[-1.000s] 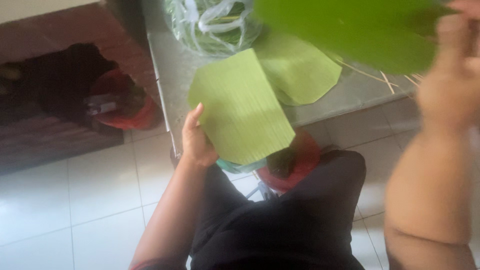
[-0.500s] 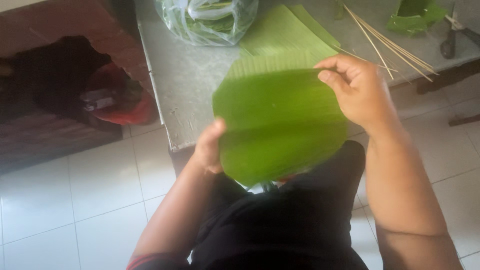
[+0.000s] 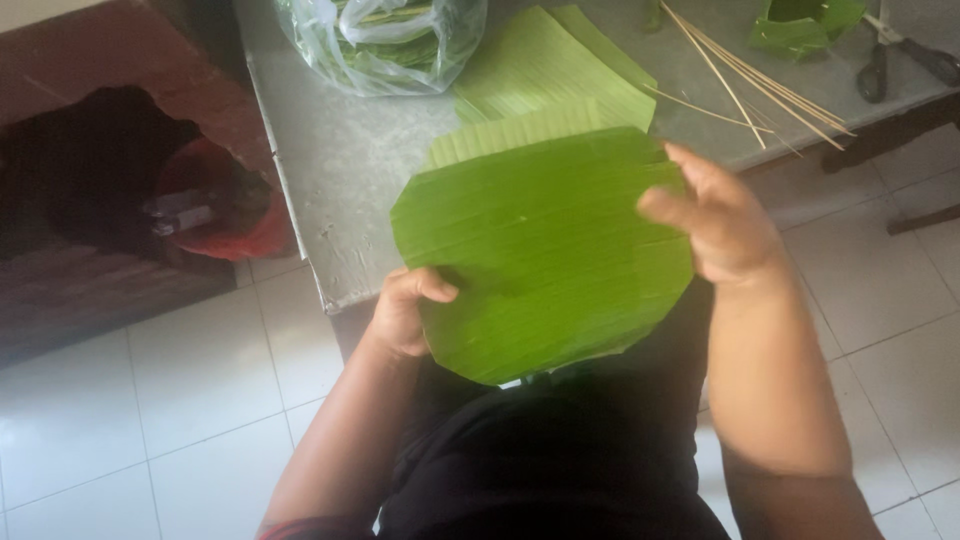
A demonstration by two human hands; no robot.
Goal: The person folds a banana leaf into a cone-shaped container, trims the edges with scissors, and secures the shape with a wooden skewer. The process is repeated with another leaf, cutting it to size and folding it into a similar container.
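**Clerk:** Head view, item one: cut banana leaf (image 3: 545,255), bright green, rounded with clipped corners. Held in the air above the near edge of the grey surface (image 3: 345,165), over the person's lap.

**Checker:** Grip?

**Clerk:** Left hand (image 3: 405,310) pinches the lower left rim, thumb on top, fingers curled beneath. Right hand (image 3: 720,225) pinches the right rim, thumb and fingers closed over the edge.

**Checker:** Handling notes?

**Clerk:** Judged light, thin and pliable; smooth, slightly waxy face, so likely to slip under a loose hold. Ribs run crosswise, and it would probably split along them if pulled or creased sharply. Best held at two opposite rims, as now, or supported flat from below.

**Checker:** Count the rest.

**Clerk:** Leaf in hand: one. Paler leaf pieces (image 3: 545,85) lying stacked on the surface behind it: at least two, exact number hidden by overlap. Clear plastic bag (image 3: 385,40) with green leaves inside: one. Thin sticks (image 3: 750,85), a loose bunch, several, too fine to count. Folded leaf cup (image 3: 805,22) at the far edge: one. Scissors (image 3: 890,60), dark handles: one pair. Red and black bundle (image 3: 205,205) on the step to the left: one.
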